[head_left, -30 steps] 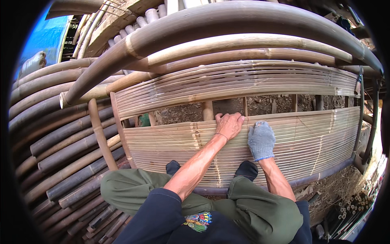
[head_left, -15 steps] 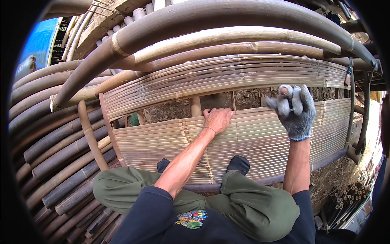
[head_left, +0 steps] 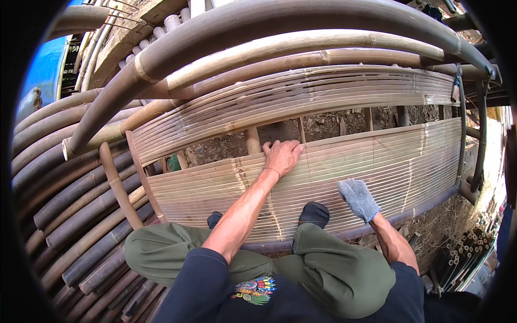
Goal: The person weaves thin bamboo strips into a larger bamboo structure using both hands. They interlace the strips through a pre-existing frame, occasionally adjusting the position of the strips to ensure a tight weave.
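Note:
My bare left hand (head_left: 283,157) rests at the upper edge of the near panel of thin bamboo slats (head_left: 215,194). Its fingers curl over the topmost slat, beside the gap. My right hand (head_left: 359,200), in a grey knit glove, hovers low over or touches the same panel, right of my foot; which of the two I cannot tell. The gloved fingers are closed together, and whatever they hold is hidden. Thin dark lines like thread cross the slats near my left hand. A second band of slats (head_left: 301,97) lies beyond the gap.
Thick bamboo poles (head_left: 323,19) arch across the far side. More poles (head_left: 81,226) are stacked at left. A handled tool (head_left: 456,89) hangs at the far right corner. My socked feet (head_left: 314,214) rest on the slats. Cut bamboo ends (head_left: 468,245) lie at lower right.
My gloved right hand has dropped from the gap toward me and slightly left, turning from raised curled fingers to back up. My left hand stays at the slat edge.

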`<state>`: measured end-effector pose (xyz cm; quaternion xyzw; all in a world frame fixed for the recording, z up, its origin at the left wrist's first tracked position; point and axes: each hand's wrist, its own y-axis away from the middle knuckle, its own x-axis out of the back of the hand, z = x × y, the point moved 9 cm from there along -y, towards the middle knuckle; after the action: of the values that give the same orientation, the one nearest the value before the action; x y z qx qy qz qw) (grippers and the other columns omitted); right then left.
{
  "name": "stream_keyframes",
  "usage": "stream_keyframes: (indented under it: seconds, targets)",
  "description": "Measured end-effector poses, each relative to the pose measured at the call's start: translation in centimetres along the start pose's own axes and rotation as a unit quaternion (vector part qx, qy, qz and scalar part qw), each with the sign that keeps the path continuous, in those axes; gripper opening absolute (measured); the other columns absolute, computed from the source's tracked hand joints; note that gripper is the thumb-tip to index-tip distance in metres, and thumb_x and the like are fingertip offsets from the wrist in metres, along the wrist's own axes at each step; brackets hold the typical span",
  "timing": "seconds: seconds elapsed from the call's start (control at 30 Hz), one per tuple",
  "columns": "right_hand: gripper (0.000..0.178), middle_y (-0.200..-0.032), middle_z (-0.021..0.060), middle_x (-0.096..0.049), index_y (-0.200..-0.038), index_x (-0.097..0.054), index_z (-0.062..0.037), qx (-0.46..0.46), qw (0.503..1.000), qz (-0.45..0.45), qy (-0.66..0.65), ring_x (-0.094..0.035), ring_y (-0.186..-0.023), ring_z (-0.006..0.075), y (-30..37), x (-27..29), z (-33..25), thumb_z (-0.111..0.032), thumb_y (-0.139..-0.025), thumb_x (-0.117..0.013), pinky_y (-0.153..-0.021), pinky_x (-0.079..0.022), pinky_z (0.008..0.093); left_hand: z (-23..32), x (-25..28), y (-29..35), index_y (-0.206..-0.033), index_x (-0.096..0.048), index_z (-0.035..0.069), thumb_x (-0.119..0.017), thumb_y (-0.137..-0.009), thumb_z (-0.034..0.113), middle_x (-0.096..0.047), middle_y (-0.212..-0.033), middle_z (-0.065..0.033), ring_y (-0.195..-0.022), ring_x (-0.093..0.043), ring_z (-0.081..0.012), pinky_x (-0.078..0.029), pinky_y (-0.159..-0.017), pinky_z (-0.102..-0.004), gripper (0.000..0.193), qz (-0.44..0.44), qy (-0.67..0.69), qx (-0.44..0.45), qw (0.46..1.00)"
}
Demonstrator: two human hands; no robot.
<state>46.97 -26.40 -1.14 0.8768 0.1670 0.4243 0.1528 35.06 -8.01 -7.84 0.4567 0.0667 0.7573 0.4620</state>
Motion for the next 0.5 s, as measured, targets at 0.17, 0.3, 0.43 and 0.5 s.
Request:
stream_keyframes:
  seconds: [0.17, 0.3, 0.43, 0.5]
  targets:
    - [0.015, -0.076, 0.0176, -0.056, -0.097, -0.058, -0.0039, -0.015, 0.994, 0.101, -0.041, -0.058, -0.073, 0.0382, 2.0, 0.9, 0.7, -0.010, -0.083, -0.056, -0.062, -0.046, 0.0486, 2.4, -0.1, -0.7, -0.115, -0.067, 0.010, -0.056, -0.094, 0.035, -0.068, -0.109, -0.0139, -0.105, -0.057, -0.0334, -0.029, -0.100, -0.0534, 0.034, 0.013, 0.016, -0.020, 1.000]
    - [0.007, -0.073, 0.0113, -0.056, -0.091, -0.057, -0.0048, -0.265, 0.862, 0.220, -0.372, -0.060, -0.068, 0.0308, 5.1, 0.5, 4.0, -0.011, -0.090, -0.055, -0.060, -0.047, 0.0450, 5.4, 2.2, 0.4, -0.123, -0.059, 0.007, -0.065, -0.083, 0.013, -0.056, -0.121, -0.0139, -0.113, -0.051, -0.0338, -0.034, -0.100, -0.0506, 0.041, 0.225, -0.005, -0.157, 0.962]
    - [0.020, -0.072, 0.0099, -0.059, -0.077, -0.056, -0.0075, -0.421, 0.375, 0.366, -0.740, -0.062, -0.069, 0.0266, 22.2, -9.3, 10.6, -0.018, -0.094, -0.053, -0.060, -0.050, 0.0428, 13.6, 0.0, 1.0, -0.124, -0.057, 0.006, -0.064, -0.077, 0.002, -0.054, -0.122, -0.0137, -0.117, -0.049, -0.0333, -0.040, -0.097, -0.0460, 0.048, 0.196, -0.042, -0.288, 0.936]
    - [0.027, -0.071, 0.0131, -0.062, -0.070, -0.056, -0.0088, -0.575, 0.410, 0.338, -0.621, -0.064, -0.071, 0.0280, 36.9, -15.0, 14.0, -0.023, -0.093, -0.054, -0.061, -0.052, 0.0436, 18.1, -2.5, -0.3, -0.122, -0.057, 0.006, -0.065, -0.077, 0.003, -0.055, -0.121, -0.0130, -0.116, -0.050, -0.0329, -0.042, -0.096, -0.0451, 0.046, 0.165, -0.025, -0.329, 0.930]
